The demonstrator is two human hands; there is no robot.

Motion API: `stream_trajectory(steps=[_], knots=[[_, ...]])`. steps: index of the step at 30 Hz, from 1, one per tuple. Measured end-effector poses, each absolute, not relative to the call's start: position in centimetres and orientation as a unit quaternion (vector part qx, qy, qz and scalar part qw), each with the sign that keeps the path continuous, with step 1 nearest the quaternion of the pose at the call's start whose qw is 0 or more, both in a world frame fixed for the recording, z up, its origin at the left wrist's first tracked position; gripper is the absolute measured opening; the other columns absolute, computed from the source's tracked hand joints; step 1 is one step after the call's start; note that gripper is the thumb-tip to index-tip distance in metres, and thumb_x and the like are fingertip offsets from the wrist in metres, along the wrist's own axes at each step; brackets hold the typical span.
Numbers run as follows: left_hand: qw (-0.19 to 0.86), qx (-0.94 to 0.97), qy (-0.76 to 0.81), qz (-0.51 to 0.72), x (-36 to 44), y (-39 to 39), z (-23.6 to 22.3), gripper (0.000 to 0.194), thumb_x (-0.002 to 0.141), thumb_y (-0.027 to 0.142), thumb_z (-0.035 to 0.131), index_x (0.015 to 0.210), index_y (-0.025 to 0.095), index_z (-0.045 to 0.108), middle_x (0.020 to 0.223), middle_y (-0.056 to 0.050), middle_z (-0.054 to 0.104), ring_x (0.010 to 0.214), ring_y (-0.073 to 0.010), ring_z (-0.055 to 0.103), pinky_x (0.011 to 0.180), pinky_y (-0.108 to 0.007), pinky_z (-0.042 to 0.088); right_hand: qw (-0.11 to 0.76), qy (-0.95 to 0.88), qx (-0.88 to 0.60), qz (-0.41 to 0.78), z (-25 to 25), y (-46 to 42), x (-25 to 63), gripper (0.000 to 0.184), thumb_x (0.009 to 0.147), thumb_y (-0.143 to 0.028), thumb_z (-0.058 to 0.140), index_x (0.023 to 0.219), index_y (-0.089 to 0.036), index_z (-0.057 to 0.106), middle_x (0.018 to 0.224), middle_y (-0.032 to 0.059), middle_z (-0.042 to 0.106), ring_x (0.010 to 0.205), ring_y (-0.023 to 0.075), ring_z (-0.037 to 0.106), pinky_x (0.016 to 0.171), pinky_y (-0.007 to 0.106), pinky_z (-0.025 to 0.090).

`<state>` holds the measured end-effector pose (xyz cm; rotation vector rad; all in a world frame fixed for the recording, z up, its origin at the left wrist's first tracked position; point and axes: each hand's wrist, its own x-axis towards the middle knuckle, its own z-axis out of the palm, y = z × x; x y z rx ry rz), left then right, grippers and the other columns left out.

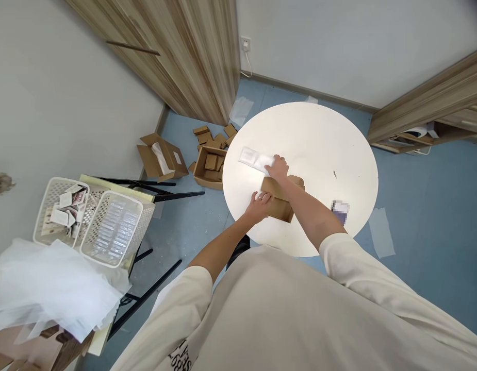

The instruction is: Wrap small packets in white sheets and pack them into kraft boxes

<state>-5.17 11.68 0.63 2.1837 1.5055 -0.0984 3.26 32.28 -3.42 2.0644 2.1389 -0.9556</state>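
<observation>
A small brown cardboard box lies with its lid raised on the round white table. My left hand grips the box at its left side, fingers bent against the cardboard. Beyond the box, my right hand has its fingers closed on the right end of a flat, white-wrapped packet. The packet extends leftward from that hand, close to the table's left rim. My right forearm passes over the right part of the box and hides some of it. What the packet contains cannot be made out.
A blurred-out card-like item lies at the table's right. On the floor to the left are a carton of small boxes and another open carton. Baskets and white sheets sit on a side table. Cabinets flank the wall.
</observation>
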Motion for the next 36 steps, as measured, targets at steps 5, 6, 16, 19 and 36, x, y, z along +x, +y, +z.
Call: stream_trajectory(steps=[5,6,16,19,36], knots=[[0.240,0.796,0.554,-0.045,-5.1,11.7,0.7,0.095,0.083,0.034,0.078,0.165,0.024,0.029,0.164,-0.015,0.039,0.152,-0.0375,0.033,0.127,-0.059,0.016,-0.016,0.651,0.670,-0.357,-3.4,32.2,3.2,0.056,0.087,-0.037,0.067,0.135,-0.019,0.047,0.140,0.0167,0.047,0.114,0.0292,0.059,0.102,0.044,0.050],[0.238,0.797,0.554,-0.042,-5.1,11.7,0.6,0.095,0.083,0.034,0.079,0.164,0.024,0.030,0.164,-0.015,0.039,0.152,-0.0373,0.034,0.127,-0.058,0.016,-0.028,0.657,0.663,-0.358,-3.2,32.1,3.1,0.053,0.087,-0.034,0.066,0.134,-0.018,0.048,0.139,0.0163,0.048,0.114,0.0286,0.059,0.101,0.043,0.051],[0.249,0.799,0.547,-0.022,-5.4,11.8,-0.2,0.096,0.080,0.032,0.081,0.162,0.025,0.032,0.162,-0.017,0.039,0.153,-0.0382,0.031,0.125,-0.059,0.018,-0.218,0.624,0.645,-0.383,3.2,29.2,10.1,0.034,0.084,-0.041,0.062,0.111,-0.021,0.066,0.100,0.0038,0.070,0.087,0.0216,0.062,0.083,0.037,0.053],[0.262,0.800,0.539,-0.014,-5.6,11.9,0.1,0.095,0.081,0.033,0.080,0.161,0.025,0.032,0.161,-0.017,0.040,0.152,-0.0377,0.032,0.125,-0.059,0.018,-0.213,0.609,0.662,-0.381,4.9,25.8,14.7,0.034,0.079,-0.040,0.068,0.107,-0.021,0.070,0.100,0.0032,0.073,0.086,0.0212,0.065,0.084,0.037,0.053],[0.252,0.794,0.552,-0.035,-5.0,11.8,0.0,0.092,0.081,0.036,0.078,0.161,0.024,0.032,0.161,-0.017,0.039,0.151,-0.0375,0.033,0.123,-0.058,0.021,0.031,0.681,0.698,-0.219,1.6,13.1,15.8,0.030,0.094,-0.037,0.058,0.119,-0.022,0.068,0.124,0.0159,0.062,0.117,0.0345,0.052,0.100,0.048,0.037]])
